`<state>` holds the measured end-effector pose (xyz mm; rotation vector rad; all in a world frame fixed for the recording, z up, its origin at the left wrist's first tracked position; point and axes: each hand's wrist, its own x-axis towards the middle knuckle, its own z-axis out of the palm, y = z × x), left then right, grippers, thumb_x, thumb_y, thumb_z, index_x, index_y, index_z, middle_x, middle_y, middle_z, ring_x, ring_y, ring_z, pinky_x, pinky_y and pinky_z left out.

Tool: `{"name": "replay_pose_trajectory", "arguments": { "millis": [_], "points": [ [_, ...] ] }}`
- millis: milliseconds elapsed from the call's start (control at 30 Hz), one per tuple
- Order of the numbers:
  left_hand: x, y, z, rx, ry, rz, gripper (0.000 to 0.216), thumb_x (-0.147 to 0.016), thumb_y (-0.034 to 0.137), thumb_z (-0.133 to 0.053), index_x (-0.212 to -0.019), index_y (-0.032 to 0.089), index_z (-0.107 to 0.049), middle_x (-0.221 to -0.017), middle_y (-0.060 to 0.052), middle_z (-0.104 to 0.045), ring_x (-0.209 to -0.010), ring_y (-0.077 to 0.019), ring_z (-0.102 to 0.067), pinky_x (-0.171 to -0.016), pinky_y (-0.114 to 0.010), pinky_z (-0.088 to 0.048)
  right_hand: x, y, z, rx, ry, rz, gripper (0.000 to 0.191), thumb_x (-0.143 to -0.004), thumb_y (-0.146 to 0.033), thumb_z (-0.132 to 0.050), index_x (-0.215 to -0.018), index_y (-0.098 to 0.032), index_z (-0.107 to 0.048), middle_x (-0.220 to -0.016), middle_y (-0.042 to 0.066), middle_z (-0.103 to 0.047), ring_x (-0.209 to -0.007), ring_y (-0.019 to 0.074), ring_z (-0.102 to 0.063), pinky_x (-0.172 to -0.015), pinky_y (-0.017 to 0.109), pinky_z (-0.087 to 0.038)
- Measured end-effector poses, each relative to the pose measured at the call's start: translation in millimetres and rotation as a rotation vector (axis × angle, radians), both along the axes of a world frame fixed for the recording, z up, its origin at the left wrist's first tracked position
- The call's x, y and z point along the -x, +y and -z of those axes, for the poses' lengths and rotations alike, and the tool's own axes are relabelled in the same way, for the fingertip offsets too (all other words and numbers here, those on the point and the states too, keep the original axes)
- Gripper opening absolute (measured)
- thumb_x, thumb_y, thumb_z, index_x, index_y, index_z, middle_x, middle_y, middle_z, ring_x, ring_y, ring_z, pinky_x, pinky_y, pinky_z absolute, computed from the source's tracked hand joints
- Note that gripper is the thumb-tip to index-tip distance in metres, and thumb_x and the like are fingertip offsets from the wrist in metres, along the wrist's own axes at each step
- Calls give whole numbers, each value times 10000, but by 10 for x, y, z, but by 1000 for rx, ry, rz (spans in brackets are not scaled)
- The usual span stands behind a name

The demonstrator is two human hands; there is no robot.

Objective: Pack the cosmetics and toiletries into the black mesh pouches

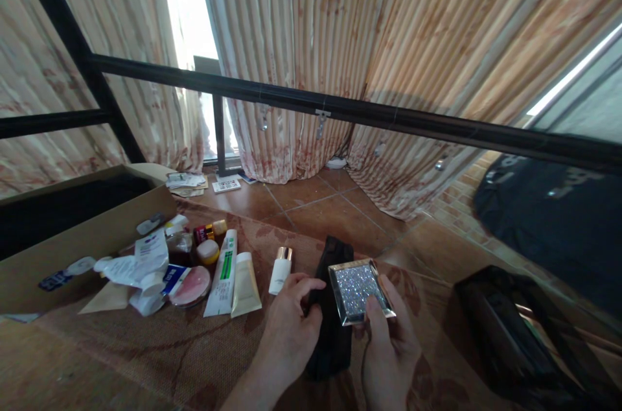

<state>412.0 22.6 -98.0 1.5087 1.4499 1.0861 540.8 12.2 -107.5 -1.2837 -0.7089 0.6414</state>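
My right hand (391,340) holds a square compact (357,291) with a silver glitter lid and a shiny metallic rim; the thumb presses on its lower part. My left hand (291,320) is just left of the compact, over the left edge of a long black cloth pouch (335,340). Its thumb and index finger are curved and apart, with black showing between them; the other fingers are partly hidden. Beyond this hand stands a small white bottle (280,273) with a gold cap. Farther left lie a beige tube (247,288) and a white-and-green tube (223,278).
At left, a cardboard box (92,233) sits behind a pile of cosmetics, including a round pink container (191,286) and a small jar (208,251). A glossy black object (515,333) is at right. A black metal bar (291,96) crosses before the curtains (291,22).
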Motion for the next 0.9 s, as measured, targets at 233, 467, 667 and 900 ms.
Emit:
{"name": "replay_pose_trajectory", "arguments": {
  "millis": [233, 467, 667, 900],
  "points": [
    [19, 2, -8, -52, 92, -33, 483, -724, 2, -437, -1088, 239, -646, -1148, -27, -580, -1001, -158, -586, -921, -326, -450, -12, 7, 2, -5, -40, 1, 530, -755, -423, -694, -1209, -154, -639, -1100, 142, -708, -839, 243, -699, -602, 294, -562],
    [50, 5, -26, -65, 166, -57, 498, -717, 4, -425, -1119, 216, -631, -1163, -50, -579, -1004, -176, -591, -950, -348, -446, -92, -10, 51, -13, -314, 14, 472, -789, -397, -657, -1201, -168, -646, -1047, 128, -714, -795, 220, -688, -638, 310, -549],
    [62, 2, -98, -9, 165, -37, 504, -718, 0, -416, -1132, 202, -621, -1146, -57, -580, -922, -167, -608, -869, -334, -483, -158, 27, 50, 23, -670, -71, 292, -815, -354, -598, -1040, -211, -715, -999, 73, -688, -846, 191, -647, -718, 296, -514],
    [75, -11, -100, -21, 168, -22, 503, -715, 9, -421, -1135, 199, -623, -1112, -58, -601, -985, -189, -604, -913, -358, -466, -145, 33, 66, 150, -778, -58, 250, -809, -357, -600, -984, -235, -732, -832, 23, -659, -688, 158, -615, -668, 267, -463]
  ]
}}
